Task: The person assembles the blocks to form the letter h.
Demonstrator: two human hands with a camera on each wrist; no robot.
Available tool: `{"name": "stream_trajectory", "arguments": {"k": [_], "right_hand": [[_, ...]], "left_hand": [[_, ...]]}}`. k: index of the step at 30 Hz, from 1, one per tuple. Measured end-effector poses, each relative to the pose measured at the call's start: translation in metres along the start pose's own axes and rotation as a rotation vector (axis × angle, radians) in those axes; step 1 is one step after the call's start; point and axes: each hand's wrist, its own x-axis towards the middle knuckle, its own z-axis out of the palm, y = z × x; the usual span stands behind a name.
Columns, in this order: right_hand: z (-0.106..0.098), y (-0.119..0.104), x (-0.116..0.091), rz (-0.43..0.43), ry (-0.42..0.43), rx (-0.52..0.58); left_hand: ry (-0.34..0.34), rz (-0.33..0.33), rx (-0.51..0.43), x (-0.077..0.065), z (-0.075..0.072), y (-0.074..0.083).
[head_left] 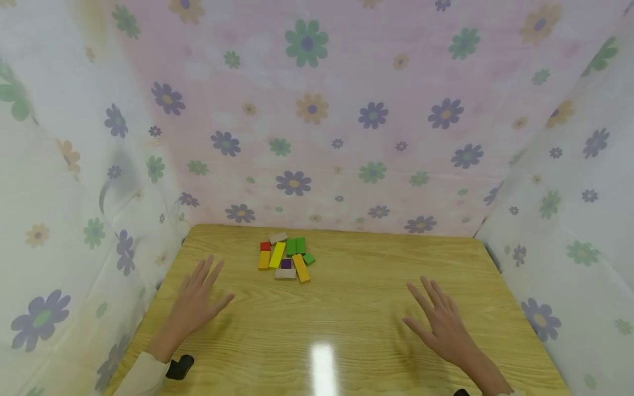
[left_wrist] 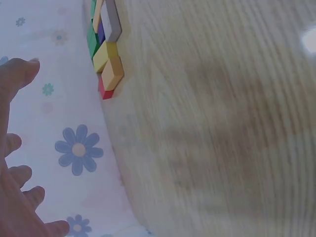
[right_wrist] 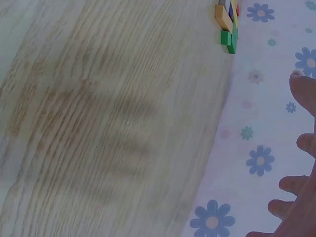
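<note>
Both hands hover over the wooden table with fingers spread and nothing in them. The left hand is at the left, nearest to a cluster of coloured wooden blocks. In the cluster lie a red block, an orange block, a yellow block, green blocks, a purple block and a second orange block. Pale wood blocks lie at its front and back edges. Far to the right of the blocks is the right hand. In the left wrist view, the red block is at the cluster's near end.
The wooden table is bordered at the back and sides by a flower-patterned cloth. A bright light reflection shows at the table's front middle. A black wrist device is at the left sleeve.
</note>
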Motion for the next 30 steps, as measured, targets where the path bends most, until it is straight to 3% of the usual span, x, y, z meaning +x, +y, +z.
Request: {"name": "stream_trajectory", "arguments": {"k": [15,30], "right_hand": [[0.019,-0.011,0.031,-0.139,0.017,0.030],[0.033,-0.025,0.058,-0.178,-0.047,0.094]], "left_hand": [[-0.074,0.032,-0.097,0.040,0.012,0.000],[-0.130,0.072,-0.164,0.071,0.033,0.001]]}}
